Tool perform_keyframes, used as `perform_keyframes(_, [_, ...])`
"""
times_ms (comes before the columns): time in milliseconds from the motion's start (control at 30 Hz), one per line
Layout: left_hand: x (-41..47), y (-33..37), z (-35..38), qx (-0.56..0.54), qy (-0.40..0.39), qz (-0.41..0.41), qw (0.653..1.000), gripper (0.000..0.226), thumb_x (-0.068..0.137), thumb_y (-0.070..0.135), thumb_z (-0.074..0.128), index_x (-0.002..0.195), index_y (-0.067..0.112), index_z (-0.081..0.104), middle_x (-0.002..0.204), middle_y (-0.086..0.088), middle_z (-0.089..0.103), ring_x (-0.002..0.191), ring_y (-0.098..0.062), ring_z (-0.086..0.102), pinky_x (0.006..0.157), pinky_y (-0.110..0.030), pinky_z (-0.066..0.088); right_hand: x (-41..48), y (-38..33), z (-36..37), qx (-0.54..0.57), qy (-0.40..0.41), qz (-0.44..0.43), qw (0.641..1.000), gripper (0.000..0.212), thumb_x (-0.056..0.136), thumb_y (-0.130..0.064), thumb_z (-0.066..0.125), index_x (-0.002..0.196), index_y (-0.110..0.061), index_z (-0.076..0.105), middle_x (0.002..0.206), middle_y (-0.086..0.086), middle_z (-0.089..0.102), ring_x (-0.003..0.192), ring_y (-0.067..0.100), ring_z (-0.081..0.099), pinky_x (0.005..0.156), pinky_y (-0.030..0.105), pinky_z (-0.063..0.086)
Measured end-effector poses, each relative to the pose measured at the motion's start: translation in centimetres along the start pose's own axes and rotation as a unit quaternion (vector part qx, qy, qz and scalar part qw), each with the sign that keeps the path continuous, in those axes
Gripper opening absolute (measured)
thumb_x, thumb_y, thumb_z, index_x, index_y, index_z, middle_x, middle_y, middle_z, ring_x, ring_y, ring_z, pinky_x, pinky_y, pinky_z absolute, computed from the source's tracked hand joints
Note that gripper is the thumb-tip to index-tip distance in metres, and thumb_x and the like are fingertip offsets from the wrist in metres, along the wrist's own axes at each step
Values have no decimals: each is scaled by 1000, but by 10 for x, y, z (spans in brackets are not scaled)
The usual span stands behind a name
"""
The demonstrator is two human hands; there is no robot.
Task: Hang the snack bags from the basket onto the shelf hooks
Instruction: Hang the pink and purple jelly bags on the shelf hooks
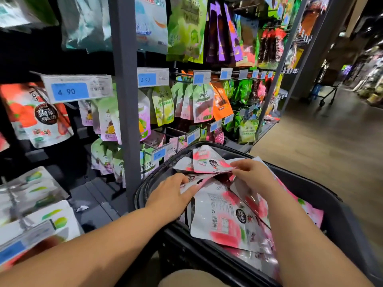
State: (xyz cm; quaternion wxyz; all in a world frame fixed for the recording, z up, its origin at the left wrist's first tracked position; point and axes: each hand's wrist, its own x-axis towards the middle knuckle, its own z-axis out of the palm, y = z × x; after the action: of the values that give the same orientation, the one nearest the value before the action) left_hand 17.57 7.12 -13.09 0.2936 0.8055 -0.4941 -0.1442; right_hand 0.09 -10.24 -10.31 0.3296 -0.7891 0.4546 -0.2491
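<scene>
Head view: two hands in a basket of snack bags, in front of the shelf.

The shelf fills the left and the middle, with many coloured hanging bags in rows and a blue price tag reading 4.90 at the left. Below it, at the lower right, stands the black basket, and the pink and white snack bags lie inside it in a loose pile. The left hand lies on the pile with bent fingers over a bag edge; I cannot tell if it really grips. The right hand pinches with its fingertips the corner of the top bag, which is tilted up at the far side of the basket.
</scene>
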Motion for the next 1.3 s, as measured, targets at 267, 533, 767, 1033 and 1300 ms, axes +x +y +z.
perform_keyframes(267, [-1,-2,4,19,-4,2,1000,43,96,63,38,126,33,46,134,12,48,123,-15,44,83,-32,34,1,15,6,-1,60,-20,998,16,89,-16,71,93,-30,72,76,-14,64,71,8,58,62,19,38])
perform_keyframes(533, [-3,-4,3,15,-9,5,1000,45,95,64,37,128,34,45,136,13,47,126,-14,43,88,-32,36,0,-3,11,2,122,-69,990,24,85,-14,75,67,-25,64,83,-14,56,90,13,52,72,26,33])
perform_keyframes(767, [-6,0,1,22,-6,4,1000,43,95,63,37,127,35,45,137,14,47,125,-13,44,85,-30,33,-3,-19,9,155,134,-101,974,13,90,-29,67,82,-22,61,90,2,75,93,22,70,88,51,53])
perform_keyframes(1033, [-3,-4,0,-41,-34,-3,999,48,89,66,49,125,35,48,132,13,50,125,-12,46,99,-33,39,-32,-56,-4,247,256,-219,909,22,100,-14,55,82,-23,46,73,14,63,66,26,64,62,40,51])
perform_keyframes(1300, [-2,20,-13,-390,-4,68,918,89,44,58,82,122,40,42,137,11,49,131,-9,45,113,-33,34,-50,-77,-11,306,357,-261,843,18,96,-19,53,84,-29,45,78,-9,51,68,-4,50,67,16,43])
